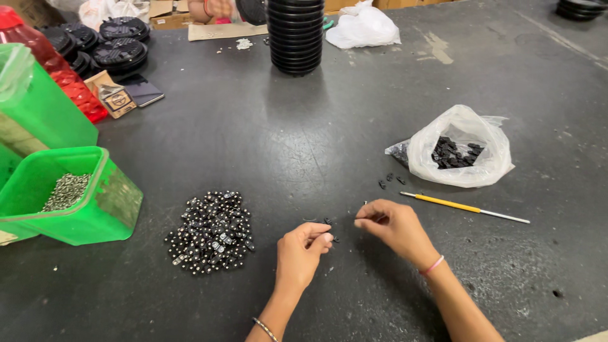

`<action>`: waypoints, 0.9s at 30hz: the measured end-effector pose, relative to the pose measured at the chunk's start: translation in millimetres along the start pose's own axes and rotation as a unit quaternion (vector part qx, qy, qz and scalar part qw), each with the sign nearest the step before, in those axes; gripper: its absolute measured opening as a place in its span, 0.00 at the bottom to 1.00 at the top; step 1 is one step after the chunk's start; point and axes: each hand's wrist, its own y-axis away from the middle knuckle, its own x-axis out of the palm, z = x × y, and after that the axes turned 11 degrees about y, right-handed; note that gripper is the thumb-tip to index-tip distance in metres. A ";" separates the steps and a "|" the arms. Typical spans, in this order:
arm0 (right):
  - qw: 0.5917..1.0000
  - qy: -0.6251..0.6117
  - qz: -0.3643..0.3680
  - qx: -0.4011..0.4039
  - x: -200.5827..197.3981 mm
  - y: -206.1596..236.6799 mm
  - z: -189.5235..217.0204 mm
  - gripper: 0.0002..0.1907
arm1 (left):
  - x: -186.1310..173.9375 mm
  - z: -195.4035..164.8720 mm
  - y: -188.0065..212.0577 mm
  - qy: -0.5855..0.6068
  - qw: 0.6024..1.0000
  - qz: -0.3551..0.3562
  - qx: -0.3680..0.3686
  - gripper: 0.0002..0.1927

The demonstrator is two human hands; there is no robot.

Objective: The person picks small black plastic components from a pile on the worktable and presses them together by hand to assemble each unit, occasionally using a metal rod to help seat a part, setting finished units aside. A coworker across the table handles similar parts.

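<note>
Down on the dark table [304, 139], both hands meet near the middle front. The left hand [303, 248] has its fingers curled together, thumb against forefinger, pinched on a small black part [327, 221] at its fingertips. The right hand [394, 225] points leftward, its fingertips pressed together on something too small to make out, perhaps a thin pin. The part sits between the two hands, just left of the right fingertips and right at the left ones, so the left hand is nearer. Its long axis cannot be told at this size.

Left of the hands, close by, lies a pile of black pieces [211, 232] with pale dots. Farther left stands a green bin [104, 209] holding small metal bits. Right of the hands, a yellow stick [465, 207] lies nearly flat across, and beyond it a white bag [462, 149] of black parts, with a few loose ones [391, 180] beside it. A black stack [295, 35] stands at the far edge.
</note>
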 end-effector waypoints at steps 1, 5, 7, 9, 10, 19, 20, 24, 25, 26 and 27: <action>0.999 -0.049 0.009 -0.007 3.3 1.0 3.7 0.08 | 0.2 0.3 -0.8 0.017 1.000 0.003 -0.006 0.11; 0.994 -0.094 0.048 -0.014 12.2 5.9 16.3 0.07 | 2.2 0.4 -1.2 0.048 0.999 0.007 -0.005 0.09; 0.994 -0.091 0.063 -0.006 12.3 6.8 19.7 0.06 | 3.3 -0.5 0.4 0.054 0.999 0.004 -0.005 0.08; 0.993 -0.093 0.065 -0.010 11.7 6.5 22.4 0.06 | 3.5 -2.7 1.6 0.060 0.998 0.010 0.001 0.07; 0.993 -0.094 0.065 -0.013 11.4 6.9 23.0 0.07 | 4.1 -3.6 2.6 0.062 0.998 0.013 0.004 0.07; 0.992 -0.095 0.079 -0.007 10.7 7.3 23.2 0.06 | 6.3 -12.5 7.6 0.020 1.000 0.014 0.006 0.07; 0.992 -0.097 0.079 -0.007 11.0 7.0 22.7 0.06 | 6.3 -13.1 7.7 0.016 1.000 0.015 0.008 0.06; 0.991 -0.112 0.079 0.005 12.8 6.8 22.0 0.06 | 5.5 -14.3 9.4 -0.017 0.999 0.019 0.033 0.05; 0.990 -0.118 0.080 0.010 13.2 6.6 22.4 0.06 | 5.1 -14.7 9.6 -0.029 0.998 0.021 0.043 0.04; 0.987 -0.136 0.086 0.007 13.0 7.1 22.5 0.07 | 6.0 -14.8 10.5 -0.027 0.998 0.023 0.053 0.04; 0.984 -0.154 0.091 0.003 12.7 7.6 22.8 0.07 | 7.5 -15.1 11.3 -0.025 0.997 0.026 0.063 0.04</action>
